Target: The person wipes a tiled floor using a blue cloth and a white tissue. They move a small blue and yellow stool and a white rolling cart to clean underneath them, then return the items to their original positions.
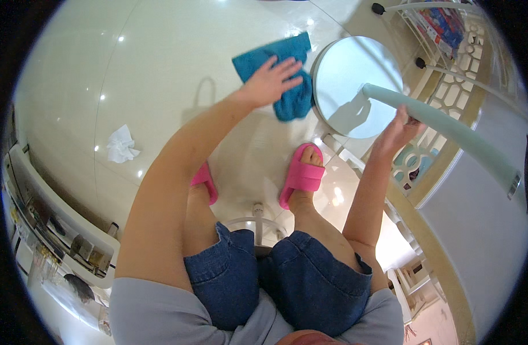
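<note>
My left hand [270, 83] lies over a teal cloth [296, 101] on the floor. Its fingers are spread, and whether the palm presses on the cloth is hidden. The cloth is partly bunched, and its edge meets the rim of a round white base [341, 64]. From that base rises a pale green pole [453, 125] of a floor stand, which runs to the right rim of the view. My right hand [402, 127] grips this pole a little above the base, with its fingers partly hidden behind it.
A crumpled white tissue [122, 144] lies on the glossy tiled floor [156, 56]. My feet wear pink slippers [305, 172], with a white wheeled chair base [258, 220] between my legs. On the right stand a lattice panel [451, 97] and a wire rack [419, 30]; a white trolley [66, 228] is at left.
</note>
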Available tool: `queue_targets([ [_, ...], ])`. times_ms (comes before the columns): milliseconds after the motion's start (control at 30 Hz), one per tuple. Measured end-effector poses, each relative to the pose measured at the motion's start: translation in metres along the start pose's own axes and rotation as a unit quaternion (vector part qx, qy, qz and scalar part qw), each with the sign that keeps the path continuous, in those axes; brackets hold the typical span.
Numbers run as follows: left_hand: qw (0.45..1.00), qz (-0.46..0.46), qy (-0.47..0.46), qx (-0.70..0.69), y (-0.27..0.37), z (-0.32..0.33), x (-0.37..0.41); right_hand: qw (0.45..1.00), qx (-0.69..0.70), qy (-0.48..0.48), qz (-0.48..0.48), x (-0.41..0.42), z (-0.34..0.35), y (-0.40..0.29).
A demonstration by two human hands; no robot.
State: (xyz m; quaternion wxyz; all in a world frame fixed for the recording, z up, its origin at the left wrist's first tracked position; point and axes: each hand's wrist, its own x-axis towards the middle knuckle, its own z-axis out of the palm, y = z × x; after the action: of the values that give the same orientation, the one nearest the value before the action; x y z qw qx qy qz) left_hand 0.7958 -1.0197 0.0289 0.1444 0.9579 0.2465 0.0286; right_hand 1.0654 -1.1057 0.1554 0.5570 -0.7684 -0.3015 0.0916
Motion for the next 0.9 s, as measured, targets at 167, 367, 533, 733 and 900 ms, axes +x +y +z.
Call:
queue_targets([
  [167, 0.980, -0.189, 0.051, 0.022, -0.061, -0.025, -0.032, 0.996, -0.062, -0.033, 0.058, -0.046, 0.012, 0.005],
  [367, 0.914, -0.381, 0.127, 0.060, -0.090, -0.023, -0.190, 0.972, -0.143, -0.184, 0.021, -0.091, 0.022, 0.033],
  [533, 0.948, -0.298, 0.104, -0.039, -0.039, -0.014, -0.159, 0.911, -0.256, -0.317, -0.063, -0.098, 0.042, 0.026],
  [733, 0.988, -0.004, 0.005, -0.154, 0.012, -0.021, -0.031, 0.876, -0.308, -0.363, -0.077, -0.100, 0.043, 0.034],
  [900, 0.986, 0.123, -0.050, -0.102, -0.019, -0.018, 0.053, 0.854, -0.349, -0.371, -0.102, -0.104, 0.045, 0.038],
])
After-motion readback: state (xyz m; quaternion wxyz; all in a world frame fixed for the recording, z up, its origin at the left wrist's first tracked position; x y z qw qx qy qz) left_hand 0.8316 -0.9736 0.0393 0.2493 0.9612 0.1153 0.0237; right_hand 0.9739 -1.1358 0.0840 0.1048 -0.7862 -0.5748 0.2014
